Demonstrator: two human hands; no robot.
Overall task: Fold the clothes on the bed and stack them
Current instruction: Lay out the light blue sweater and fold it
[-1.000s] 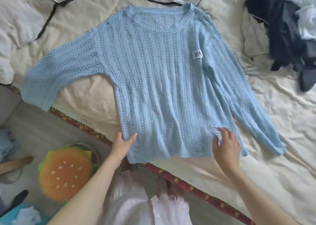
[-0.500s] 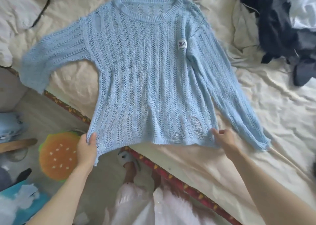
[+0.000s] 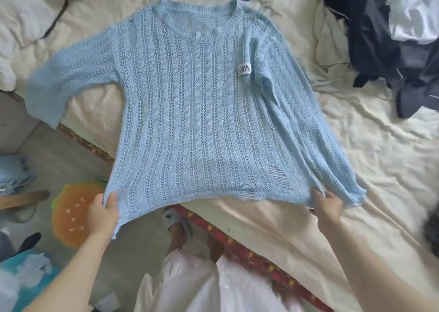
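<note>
here the pale blue open-knit sweater (image 3: 202, 112) lies spread across the bed (image 3: 368, 169), left hand (image 3: 103, 213) and right hand (image 3: 329, 204) each pinching a hem corner; soft, light, stretchy, snag-prone, best gripped at hem or shoulders.

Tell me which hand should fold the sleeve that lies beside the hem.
Right, probably. The right hand pinches the blue sweater hem corner right beside that sleeve's cuff; the left hand holds the far corner.

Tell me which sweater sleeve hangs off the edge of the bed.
The sleeve on the person's left. Its cuff end juts past the bed's edge, over the floor, while the other sleeve lies fully on the sheet.
</note>
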